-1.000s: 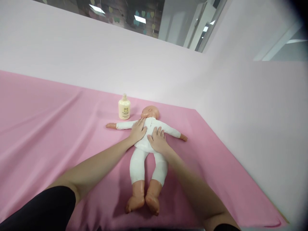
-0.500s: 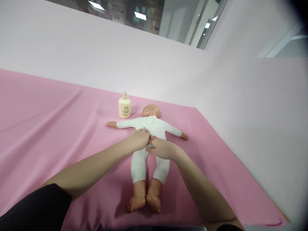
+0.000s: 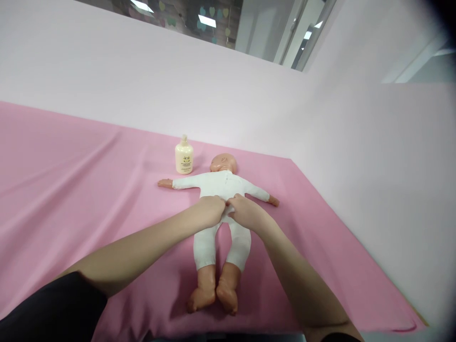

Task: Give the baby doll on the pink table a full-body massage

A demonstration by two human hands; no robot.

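A baby doll (image 3: 204,249) in a white suit lies on its back with its arms spread and its feet towards me. Both hands are at its belly. My left hand (image 3: 211,210) has its fingers curled under on the belly, with the fingertips out of sight. Beside it, my right hand (image 3: 245,211) is also closed, fingers bent inward and meeting the left near the doll's middle. Whether either one pinches the suit is hidden. A cream pump bottle (image 3: 184,159) stands upright by the doll's head.
A pink cloth (image 3: 117,171) with creases covers the table under the doll. Its right edge runs along a white wall (image 3: 374,180). Another white wall (image 3: 160,80) rises behind, with a window (image 3: 213,21) at the top.
My fingers have curled in from lying flatter on the belly. The right hand has shifted slightly up and right, and the left has drawn back a little. Doll and bottle stay put.
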